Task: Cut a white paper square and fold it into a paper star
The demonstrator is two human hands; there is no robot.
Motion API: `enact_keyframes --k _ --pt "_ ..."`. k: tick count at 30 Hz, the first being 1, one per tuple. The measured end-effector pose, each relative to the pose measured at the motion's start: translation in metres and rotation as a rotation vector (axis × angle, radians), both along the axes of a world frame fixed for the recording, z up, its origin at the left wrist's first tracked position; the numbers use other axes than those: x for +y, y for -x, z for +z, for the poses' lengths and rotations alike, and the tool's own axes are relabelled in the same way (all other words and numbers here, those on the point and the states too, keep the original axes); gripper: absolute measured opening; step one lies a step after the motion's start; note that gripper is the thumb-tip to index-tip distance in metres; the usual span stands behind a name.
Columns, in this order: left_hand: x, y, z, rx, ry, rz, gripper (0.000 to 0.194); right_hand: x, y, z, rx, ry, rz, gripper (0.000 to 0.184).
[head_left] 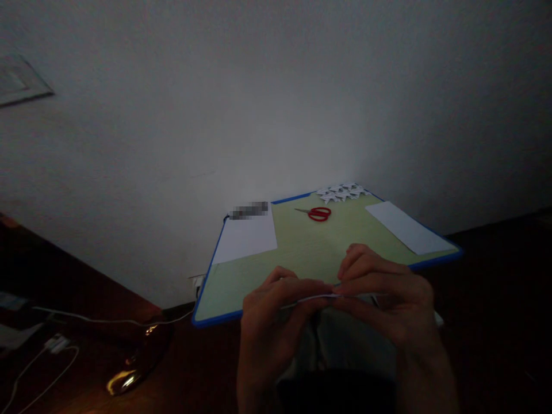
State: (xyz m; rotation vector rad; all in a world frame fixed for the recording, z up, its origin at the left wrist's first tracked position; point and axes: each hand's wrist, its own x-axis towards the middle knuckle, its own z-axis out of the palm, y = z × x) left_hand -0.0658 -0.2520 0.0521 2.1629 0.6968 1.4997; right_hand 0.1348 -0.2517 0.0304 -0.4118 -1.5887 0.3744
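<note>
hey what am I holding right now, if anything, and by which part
A thin piece of white paper, pinched between thumb and fingers of your left hand and right hand; seen nearly edge-on, its gripped part is unclear.

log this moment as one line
left hand: pinching white paper | right hand: pinching same paper | red scissors: on table | white pointed shapes: table's far edge

Paper in left hand and right hand, scissors behind on table between sheets.
</note>
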Motion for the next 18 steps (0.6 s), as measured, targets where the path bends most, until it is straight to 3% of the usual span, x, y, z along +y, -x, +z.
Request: enact_keyframes --k 5,11,18 --pt "0.003 -0.002 -0.001 -0.113 0.044 -0.136 0.023 0.001 0.001 0.000 0.025 -0.021 -0.015 0.031" --pt "0.011 -0.009 -0.001 -0.329 0.195 -0.188 0.018 0.000 0.004 0.002 0.029 -0.050 -0.093 0.030" --pt "0.014 -0.012 -0.006 -0.358 0.203 -0.061 0.014 -0.002 0.011 0.004 0.112 0.041 -0.174 0.019"
